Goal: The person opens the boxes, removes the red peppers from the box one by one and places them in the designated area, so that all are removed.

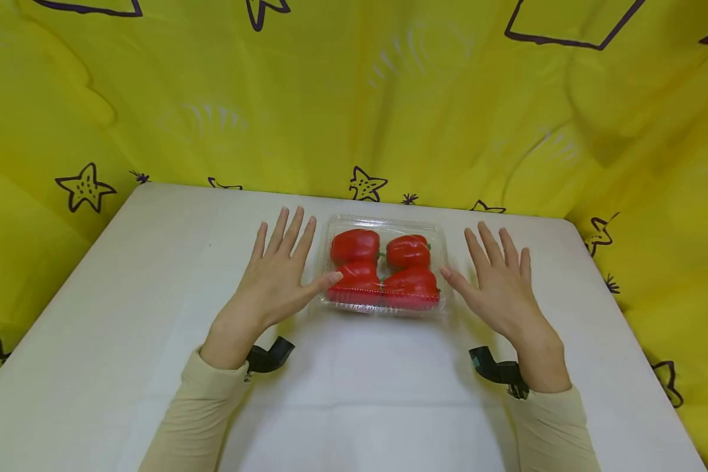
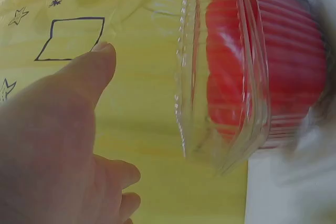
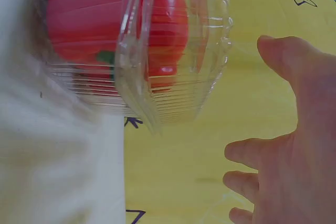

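Observation:
A clear plastic clamshell box (image 1: 383,312) lies on the white table with several red bell peppers (image 1: 410,288) inside, its lid down over them. My left hand (image 1: 274,278) is held on the box's left side, fingers spread and straight, the thumb overlapping the box's edge in the head view. On the other side my right hand (image 1: 498,285) is spread the same way, thumb tip near the box's right edge. Both wrist views show a gap between the thumb and the box, and neither hand holds anything. A green stem (image 3: 106,56) shows through the plastic in the right wrist view.
The white table (image 1: 354,419) stretches in front of the box and to both sides. Behind it and at the sides hangs a yellow curtain (image 1: 307,98) with dark star drawings. A black curved mount (image 1: 271,355) sits at the left wrist, a similar mount (image 1: 495,367) at the right.

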Demonstrator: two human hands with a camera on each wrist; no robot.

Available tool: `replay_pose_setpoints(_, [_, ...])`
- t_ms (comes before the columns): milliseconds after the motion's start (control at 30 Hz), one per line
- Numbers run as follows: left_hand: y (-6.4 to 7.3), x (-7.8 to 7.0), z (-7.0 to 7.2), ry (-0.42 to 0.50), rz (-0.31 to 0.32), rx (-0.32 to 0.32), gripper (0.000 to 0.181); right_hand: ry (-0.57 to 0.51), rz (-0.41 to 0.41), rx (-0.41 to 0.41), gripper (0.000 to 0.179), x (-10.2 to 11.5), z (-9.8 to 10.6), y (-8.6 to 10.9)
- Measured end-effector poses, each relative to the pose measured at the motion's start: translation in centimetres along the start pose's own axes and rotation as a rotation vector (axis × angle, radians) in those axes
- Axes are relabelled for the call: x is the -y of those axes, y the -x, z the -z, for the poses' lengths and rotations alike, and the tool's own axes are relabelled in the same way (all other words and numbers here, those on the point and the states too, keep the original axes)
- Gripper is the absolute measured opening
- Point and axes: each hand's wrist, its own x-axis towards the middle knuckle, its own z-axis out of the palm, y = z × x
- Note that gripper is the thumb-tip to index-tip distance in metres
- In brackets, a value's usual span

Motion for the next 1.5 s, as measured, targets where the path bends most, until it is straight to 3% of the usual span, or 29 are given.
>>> replay_pose_setpoints(133, [-0.1,-0.7,-0.5,-0.002,-0.032,0.016,0.098,-0.082,0.022,-0.001,0.082,-0.2,-0.3,0.2])
replay_pose_setpoints(300, [-0.7,-2.2,-0.5,0.004,-0.093,0.006,0.098,-0.277,0.067,-0.028,0.069,-0.3,-0.1,0.4])
replay_pose_setpoints(567, [-1.2,-5.3,-1.2,0.015,-0.287,-0.051,0.090,-0.540,-0.053,0.004,0.054,-0.5,-0.8,1.1])
replay_pose_setpoints(700, [-1.5,-6.3,-2.0,-0.011,-0.354,-0.075,0.088,-0.598,-0.079,0.012,0.050,-0.6,-1.4,1.3])
replay_pose_setpoints(867, [-2.2,-8.1,-2.8,-0.026,-0.397,-0.020,0.088,-0.661,-0.102,0.043,0.049,-0.9,-2.0,1.4])
replay_pose_setpoints(1067, [-3.0,-11.1,-4.0,-0.073,-0.491,0.014,0.083,-0.860,-0.134,0.157,0.050,-1.5,-2.3,1.2])
replay_pose_setpoints(1133, [-3.2,-11.9,-4.6,-0.105,-0.529,-0.012,0.082,-0.916,-0.152,0.201,0.049,-1.8,-2.2,1.0])
replay_pose_setpoints(1367, [-3.1,-12.6,-6.5,-0.132,-0.671,-0.265,0.042,-1.114,-0.148,0.290,0.046,-2.7,-2.3,0.4])
replay_pose_setpoints(1500, [-2.9,-12.7,-6.8,-0.107,-0.678,-0.255,0.035,-1.201,-0.154,0.326,0.047,-2.9,-2.6,0.5])
